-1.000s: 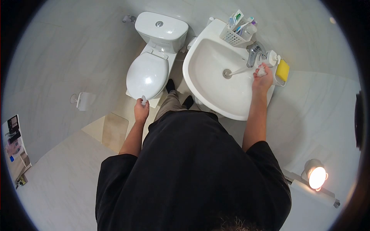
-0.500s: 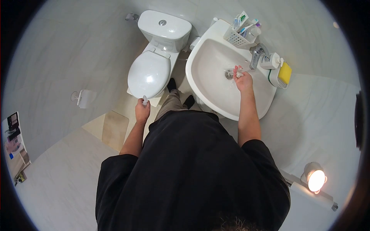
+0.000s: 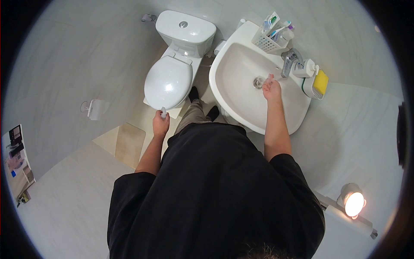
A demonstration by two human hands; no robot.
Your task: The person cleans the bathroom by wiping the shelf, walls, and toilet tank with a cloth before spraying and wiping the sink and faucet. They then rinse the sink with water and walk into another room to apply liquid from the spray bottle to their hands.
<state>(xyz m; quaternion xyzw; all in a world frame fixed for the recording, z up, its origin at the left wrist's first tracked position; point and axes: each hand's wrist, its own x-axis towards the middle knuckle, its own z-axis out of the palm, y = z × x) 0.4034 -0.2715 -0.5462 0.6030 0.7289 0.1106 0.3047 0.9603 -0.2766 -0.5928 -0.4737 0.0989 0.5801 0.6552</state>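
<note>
My left hand [image 3: 161, 124] is closed around a small, pale, translucent object [image 3: 164, 112], just in front of the toilet's closed lid [image 3: 168, 82]. Its kind is too small to tell. Over the sink basin [image 3: 235, 71], my right hand [image 3: 271, 90] has its fingers drawn together, close to the drain [image 3: 258, 82] and below the chrome faucet [image 3: 289, 63]. Whatever those fingers may hold is hidden.
A white basket [image 3: 265, 43] with toothbrushes and a toothpaste tube stands on the sink's back edge. Right of the faucet are a soap dispenser [image 3: 305, 68] and a holder with a yellow sponge [image 3: 320, 82]. Toilet paper [image 3: 98, 109] hangs on the left wall.
My right hand has turned and its fingers have drawn in; the whitish matter seen at its palm no longer shows. My left hand keeps its hold on the pale object.
</note>
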